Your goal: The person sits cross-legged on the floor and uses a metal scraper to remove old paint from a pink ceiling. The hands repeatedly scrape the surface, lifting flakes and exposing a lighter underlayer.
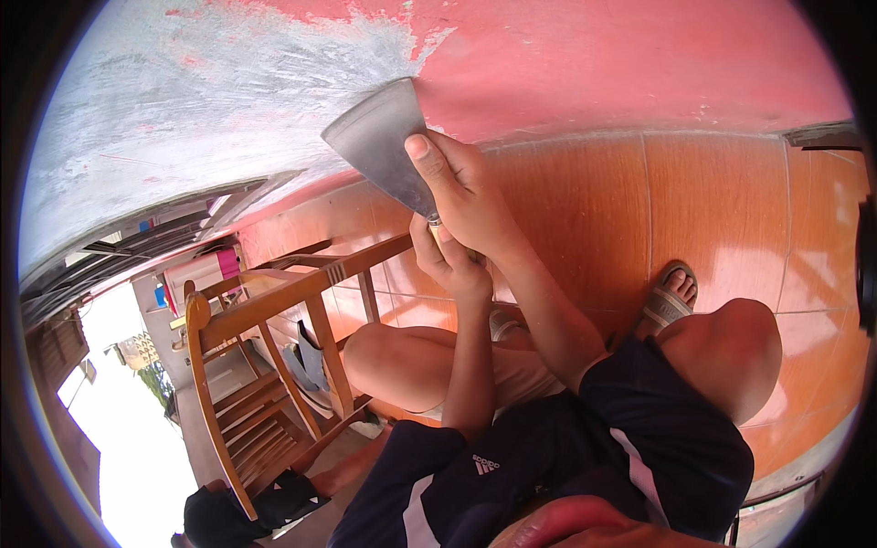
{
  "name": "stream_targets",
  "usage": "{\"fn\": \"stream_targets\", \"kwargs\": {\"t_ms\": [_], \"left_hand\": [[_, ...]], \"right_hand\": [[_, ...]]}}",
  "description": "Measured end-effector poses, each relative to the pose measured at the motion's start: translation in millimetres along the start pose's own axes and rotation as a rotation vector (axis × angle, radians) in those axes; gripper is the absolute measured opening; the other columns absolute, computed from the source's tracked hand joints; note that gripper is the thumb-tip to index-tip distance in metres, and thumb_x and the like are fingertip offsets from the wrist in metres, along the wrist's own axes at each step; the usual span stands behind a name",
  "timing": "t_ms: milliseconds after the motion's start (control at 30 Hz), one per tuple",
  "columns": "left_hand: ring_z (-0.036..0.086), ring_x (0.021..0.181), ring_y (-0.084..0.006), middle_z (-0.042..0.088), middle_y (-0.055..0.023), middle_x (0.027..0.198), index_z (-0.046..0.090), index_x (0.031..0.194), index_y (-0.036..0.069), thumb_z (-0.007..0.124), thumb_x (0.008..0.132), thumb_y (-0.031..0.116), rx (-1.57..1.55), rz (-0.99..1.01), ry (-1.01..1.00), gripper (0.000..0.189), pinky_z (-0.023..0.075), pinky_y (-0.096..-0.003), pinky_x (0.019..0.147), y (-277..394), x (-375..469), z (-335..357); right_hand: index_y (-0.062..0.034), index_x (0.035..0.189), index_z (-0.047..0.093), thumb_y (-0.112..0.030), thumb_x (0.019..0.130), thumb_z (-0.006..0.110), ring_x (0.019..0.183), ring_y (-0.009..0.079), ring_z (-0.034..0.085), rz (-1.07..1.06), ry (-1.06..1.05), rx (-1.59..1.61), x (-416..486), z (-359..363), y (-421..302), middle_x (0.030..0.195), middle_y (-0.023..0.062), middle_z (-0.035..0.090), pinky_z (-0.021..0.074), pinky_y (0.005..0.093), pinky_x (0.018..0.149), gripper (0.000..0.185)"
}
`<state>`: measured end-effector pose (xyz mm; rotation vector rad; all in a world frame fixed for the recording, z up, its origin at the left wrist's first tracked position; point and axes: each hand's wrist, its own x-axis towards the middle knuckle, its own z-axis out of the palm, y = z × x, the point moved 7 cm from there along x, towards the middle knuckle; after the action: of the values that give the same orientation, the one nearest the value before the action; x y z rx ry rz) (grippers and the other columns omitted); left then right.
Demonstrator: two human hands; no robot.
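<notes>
A wide putty knife with a metal blade (387, 144) rests its edge against the wall (274, 89), where whitish-grey surface meets red paint. My right hand (473, 195) grips the knife near the base of the blade, its thumb lying along the blade's side. Just below, my left hand (455, 264) is closed around the handle (436, 229), which is mostly hidden by fingers. The paint border beside the blade looks ragged and flaky.
A wooden slatted chair or bench (274, 308) stands close on the left. Beyond it lies another person's leg in dark shorts (284, 503). Orange-brown tiles (575, 212) cover the floor under my sandalled foot (668, 301). A window with dark bars (151, 229) is at left.
</notes>
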<state>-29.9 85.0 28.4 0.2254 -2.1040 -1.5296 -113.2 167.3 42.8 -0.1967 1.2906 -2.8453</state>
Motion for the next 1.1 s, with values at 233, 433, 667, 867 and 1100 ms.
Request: {"fn": "stream_targets", "kwargs": {"t_ms": [233,433,667,867,1100], "left_hand": [[0.052,0.063,-0.0049,0.061,-0.0035,0.083,0.053,0.12,-0.005,0.05,0.099,0.029,-0.005,0.09,0.034,0.04,0.0398,-0.0199,0.053,10,7,11],[0.057,0.069,-0.008,0.066,-0.0068,0.089,0.056,0.118,-0.006,0.052,0.098,0.028,0.107,0.272,-0.072,0.039,0.0448,-0.0225,0.06,20,11,9],[0.059,0.077,-0.0104,0.067,-0.0058,0.089,0.057,0.117,-0.005,0.055,0.097,0.027,-0.012,0.028,-0.001,0.037,0.0481,-0.025,0.07,-1,5,-3],[0.047,0.059,-0.0036,0.06,-0.0026,0.079,0.053,0.12,-0.005,0.049,0.1,0.029,0.054,0.129,-0.054,0.04,0.0341,-0.0206,0.052,6,10,4],[0.06,0.081,-0.0106,0.068,-0.008,0.093,0.058,0.117,-0.005,0.057,0.096,0.028,0.015,0.154,-0.051,0.039,0.0489,-0.0257,0.072,17,7,9]], "right_hand": [[0.0024,0.093,0.061,-0.04,0.104,0.043,0.063,0.0075,0.039,0.014,-0.012,0.02,7,-1,-10,0.065,-0.0009,0.046,0.0352,0.0279,0.056,0.047],[0.0012,0.093,0.06,-0.041,0.104,0.042,0.066,0.0073,0.041,-0.015,0.033,0.135,4,-6,-23,0.069,-0.0018,0.049,0.0368,0.0272,0.06,0.047],[-0.0011,0.088,0.059,-0.041,0.104,0.042,0.067,0.0073,0.04,0.09,0.037,-0.039,6,2,-7,0.068,-0.0029,0.048,0.0372,0.0265,0.062,0.047],[-0.0023,0.086,0.058,-0.042,0.104,0.042,0.064,0.0054,0.041,-0.003,0.048,0.042,7,0,-22,0.067,-0.0033,0.048,0.0373,0.0249,0.058,0.047],[-0.0018,0.085,0.057,-0.04,0.105,0.041,0.067,0.0075,0.039,0.014,-0.01,0.091,7,-4,-28,0.068,-0.0034,0.045,0.0372,0.0263,0.062,0.046]]}}
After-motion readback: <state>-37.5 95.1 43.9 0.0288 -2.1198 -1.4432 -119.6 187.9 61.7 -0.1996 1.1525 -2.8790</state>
